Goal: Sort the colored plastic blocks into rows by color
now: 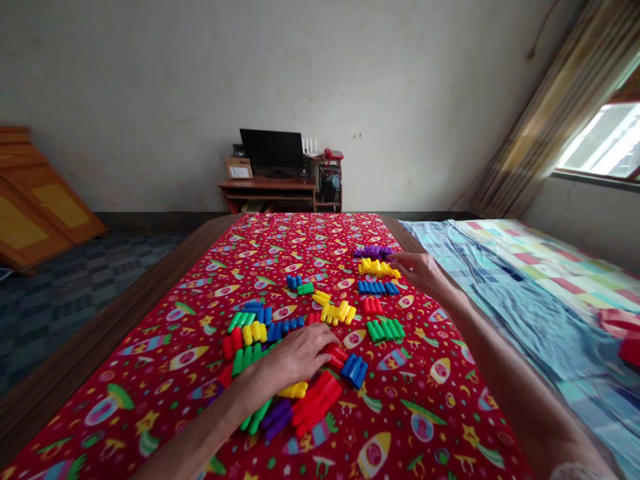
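Observation:
Colored plastic building blocks lie on a red patterned cloth. My left hand (305, 350) reaches over a loose heap, its fingers closed on a red block (336, 356). Beside it are a blue block (355, 371) and a larger red piece (317, 403). My right hand (423, 272) is stretched to the far right, fingertips pinched at the right end of a row of yellow blocks (375, 267). Behind that row lie purple blocks (373, 253); in front are a blue row (378, 288), red blocks (371, 306) and a green row (386, 330).
The red cloth (240, 267) covers a table with dark wooden edges (150, 317). A bed with checked bedding (505, 293) adjoins on the right. Beyond stands a desk with a monitor (273, 152). A wooden cabinet (45, 197) is at the left.

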A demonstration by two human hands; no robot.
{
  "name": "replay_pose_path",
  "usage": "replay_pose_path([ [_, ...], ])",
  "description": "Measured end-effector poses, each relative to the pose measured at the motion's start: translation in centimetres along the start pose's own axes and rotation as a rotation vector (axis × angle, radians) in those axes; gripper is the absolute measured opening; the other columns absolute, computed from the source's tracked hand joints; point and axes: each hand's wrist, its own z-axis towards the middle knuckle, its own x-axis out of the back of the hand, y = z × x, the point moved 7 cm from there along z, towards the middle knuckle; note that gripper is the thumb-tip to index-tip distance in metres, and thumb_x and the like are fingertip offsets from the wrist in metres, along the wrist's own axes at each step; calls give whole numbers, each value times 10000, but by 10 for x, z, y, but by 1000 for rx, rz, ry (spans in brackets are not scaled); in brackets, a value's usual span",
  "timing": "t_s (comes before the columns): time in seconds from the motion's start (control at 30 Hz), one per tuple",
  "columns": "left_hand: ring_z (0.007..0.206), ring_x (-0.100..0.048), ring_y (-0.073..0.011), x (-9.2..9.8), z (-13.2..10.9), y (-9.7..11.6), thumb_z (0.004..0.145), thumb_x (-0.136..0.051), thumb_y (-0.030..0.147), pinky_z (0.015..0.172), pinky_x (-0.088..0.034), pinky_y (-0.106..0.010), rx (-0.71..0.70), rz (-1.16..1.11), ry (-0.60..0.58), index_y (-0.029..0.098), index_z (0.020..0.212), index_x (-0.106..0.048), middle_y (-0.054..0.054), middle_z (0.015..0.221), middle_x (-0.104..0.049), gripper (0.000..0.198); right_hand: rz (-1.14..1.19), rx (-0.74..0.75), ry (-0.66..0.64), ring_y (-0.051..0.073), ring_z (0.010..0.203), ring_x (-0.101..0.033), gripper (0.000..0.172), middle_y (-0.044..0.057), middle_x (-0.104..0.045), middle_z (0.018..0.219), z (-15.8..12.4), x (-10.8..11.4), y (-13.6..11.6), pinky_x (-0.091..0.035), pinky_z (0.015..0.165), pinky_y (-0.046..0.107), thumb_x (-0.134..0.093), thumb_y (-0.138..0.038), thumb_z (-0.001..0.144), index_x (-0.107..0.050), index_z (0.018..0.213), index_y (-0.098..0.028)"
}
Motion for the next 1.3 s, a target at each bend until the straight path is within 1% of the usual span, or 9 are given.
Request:
replay_pose_path([
  [0.17, 966, -629, -226, -3, 2, -3, 831, -614, 246, 863, -482, -317, 31, 1, 48, 209, 991, -599, -55, 1020, -660, 165, 83, 283, -383, 146, 683, -652, 246, 55, -741, 846, -44, -52, -94, -450, 610, 230, -537, -217, 913, -700, 1097, -201],
  [0.27, 827, -622, -207, -2, 4, -4, 795, -625, 259, 747, -480, -296, 74, -43, 73, 202, 915, -573, -32, 899, -644, 143, 14, 397, -484, 165, 777, -658, 305, 96, -724, 961, -65, -82, -127, -450, 620, 237, -589, -167, 863, -641, 1163, -181],
  [0.43, 695, -623, -173, 11, 10, -8, 787, -572, 189, 643, -447, -257, 188, -161, 130, 217, 807, -559, 1, 740, -654, 37, 24, 317, -420, 115, 597, -588, 287, 45, -697, 792, -71, -103, -128, -396, 531, 213, -483, -60, 872, -590, 1123, -149],
  [0.6, 762, -667, -193, 26, 10, -14, 801, -583, 198, 684, -481, -268, 193, -183, 268, 236, 884, -565, -4, 807, -688, 93, 52, 368, -344, 194, 908, -648, 317, 125, -679, 1086, -71, -105, -125, -487, 701, 270, -581, -208, 904, -564, 1219, -178],
  [0.8, 855, -669, -190, 43, 9, -25, 820, -530, 138, 797, -511, -289, 140, -72, 386, 220, 846, -611, -27, 888, -701, 118, -79, 405, -393, 203, 861, -636, 291, 96, -688, 940, -80, -135, -124, -492, 727, 296, -554, -146, 895, -612, 1179, -173],
  [0.9, 930, -667, -212, 43, 9, -28, 831, -530, 122, 860, -512, -322, 114, -36, 355, 210, 871, -640, -47, 946, -698, 146, 0, 419, -285, 207, 891, -629, 323, 100, -691, 976, -75, -124, -124, -499, 771, 312, -567, -143, 880, -599, 1199, -186],
  [1.07, 1050, -627, -253, 32, 5, -30, 817, -570, 91, 951, -489, -386, 79, 50, 274, 174, 989, -651, -92, 1055, -671, 208, 142, 385, -149, 204, 904, -653, 380, 106, -701, 1015, -52, -74, -113, -520, 765, 312, -546, -100, 877, -581, 1249, -175],
  [1.2, 1033, -618, -242, 27, 3, -30, 817, -570, 81, 950, -485, -390, 95, 114, 228, 188, 991, -650, -76, 1040, -657, 219, 91, 258, -52, 222, 993, -661, 443, 128, -691, 1134, -35, -38, -78, -533, 831, 346, -570, -91, 861, -583, 1294, -180],
  [1.3, 1059, -614, -254, 24, 2, -32, 822, -584, 104, 962, -481, -394, 128, 163, 208, 188, 1081, -637, -87, 1096, -637, 278, 11, 207, -88, 223, 968, -664, 435, 111, -711, 1066, -33, -27, -47, -542, 816, 350, -572, -46, 825, -656, 1221, -206],
])
